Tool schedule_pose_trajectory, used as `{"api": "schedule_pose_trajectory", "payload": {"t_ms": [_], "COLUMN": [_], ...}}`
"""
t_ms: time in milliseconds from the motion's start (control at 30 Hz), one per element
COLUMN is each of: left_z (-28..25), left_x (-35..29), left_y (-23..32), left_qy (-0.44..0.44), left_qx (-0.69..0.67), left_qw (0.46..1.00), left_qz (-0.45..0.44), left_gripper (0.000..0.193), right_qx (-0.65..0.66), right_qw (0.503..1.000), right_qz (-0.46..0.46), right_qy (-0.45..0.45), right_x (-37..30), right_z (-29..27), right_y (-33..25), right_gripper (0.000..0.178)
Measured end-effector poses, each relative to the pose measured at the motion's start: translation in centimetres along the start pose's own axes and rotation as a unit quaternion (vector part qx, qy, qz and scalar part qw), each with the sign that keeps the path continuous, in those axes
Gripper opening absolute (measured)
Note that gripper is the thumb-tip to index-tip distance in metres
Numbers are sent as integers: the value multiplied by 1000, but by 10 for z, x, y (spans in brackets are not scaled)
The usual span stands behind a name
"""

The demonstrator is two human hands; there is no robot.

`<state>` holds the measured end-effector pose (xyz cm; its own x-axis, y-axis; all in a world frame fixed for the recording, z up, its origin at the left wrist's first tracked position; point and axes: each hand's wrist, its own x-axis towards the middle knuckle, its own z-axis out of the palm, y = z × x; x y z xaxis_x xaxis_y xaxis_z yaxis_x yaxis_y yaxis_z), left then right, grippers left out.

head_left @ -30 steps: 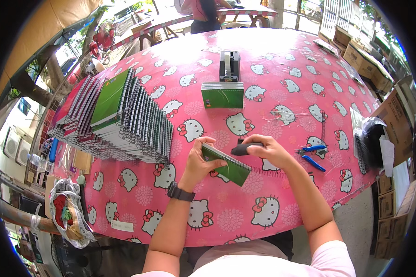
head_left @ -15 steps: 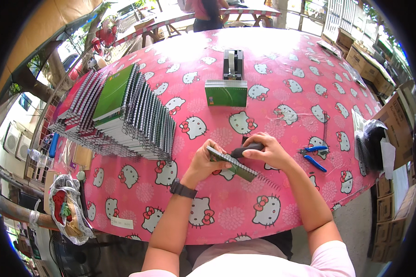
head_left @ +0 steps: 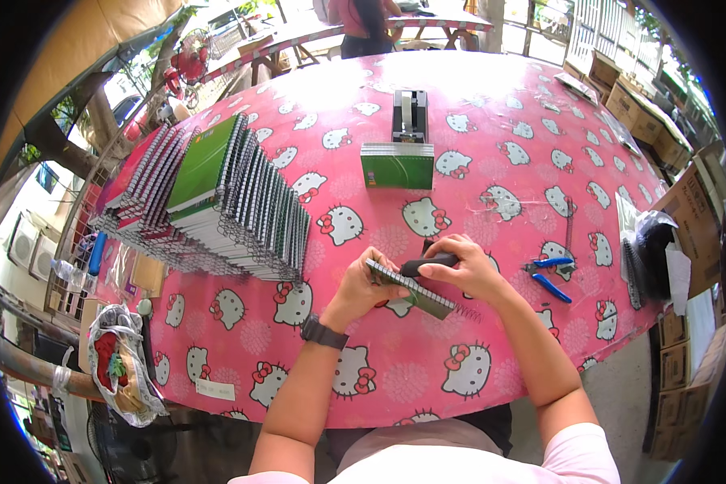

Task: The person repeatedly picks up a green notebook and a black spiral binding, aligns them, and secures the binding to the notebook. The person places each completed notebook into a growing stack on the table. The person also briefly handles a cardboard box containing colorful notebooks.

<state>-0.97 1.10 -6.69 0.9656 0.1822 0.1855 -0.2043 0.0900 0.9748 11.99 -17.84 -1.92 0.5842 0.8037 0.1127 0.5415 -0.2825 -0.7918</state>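
Note:
My left hand (head_left: 366,282), a dark watch on its wrist, is closed on a small green notebook (head_left: 431,304), whose punched edge is turned up. A thin wire coil (head_left: 469,313) runs along that edge, and its loose end sticks out past the notebook's right-hand corner. In my right hand (head_left: 468,264) is a dark, rounded handheld tool (head_left: 427,264), held against or very close to the coiled edge. My fingers cover part of the tool. Blue-handled cutting pliers (head_left: 550,278) lie to the right, beside another loose wire coil (head_left: 570,222).
Tall stacks of green spiral notebooks (head_left: 206,173) and red ones (head_left: 133,181) stand at left. Ahead are a green notebook pile (head_left: 397,167) and a black tape dispenser (head_left: 410,117). A plastic bag (head_left: 121,367) hangs at the left edge; cardboard boxes (head_left: 690,218) line the right.
Less of the wire coil sticks out past the notebook's end than before. Both hands stay nearly in place, with the tool still at the notebook's edge.

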Motion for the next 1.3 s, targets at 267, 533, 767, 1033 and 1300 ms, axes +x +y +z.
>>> {"api": "schedule_pose_trajectory", "payload": {"t_ms": [267, 533, 767, 1033, 1300], "left_z": [7, 24, 26, 42, 46], "left_x": [1, -1, -3, -10, -13], "left_y": [4, 23, 33, 47, 48], "left_qy": [6, 56, 66, 104, 107], "left_qx": [-21, -15, -92, -88, -81], "left_qw": [999, 998, 992, 990, 988], "left_qz": [-36, 17, 58, 44, 75], "left_gripper": [48, 30, 17, 16, 14], "right_qx": [17, -113, -72, -72, -6], "right_qw": [999, 961, 971, 960, 962], "right_qz": [5, -207, -208, -228, -225], "right_qy": [33, 144, 99, 145, 155], "right_x": [3, -9, -21, -26, -27], "right_z": [0, -7, -7, -2, 6], "right_y": [-1, -30, -42, -60, -60], "right_gripper": [51, 43, 25, 27, 22]}}
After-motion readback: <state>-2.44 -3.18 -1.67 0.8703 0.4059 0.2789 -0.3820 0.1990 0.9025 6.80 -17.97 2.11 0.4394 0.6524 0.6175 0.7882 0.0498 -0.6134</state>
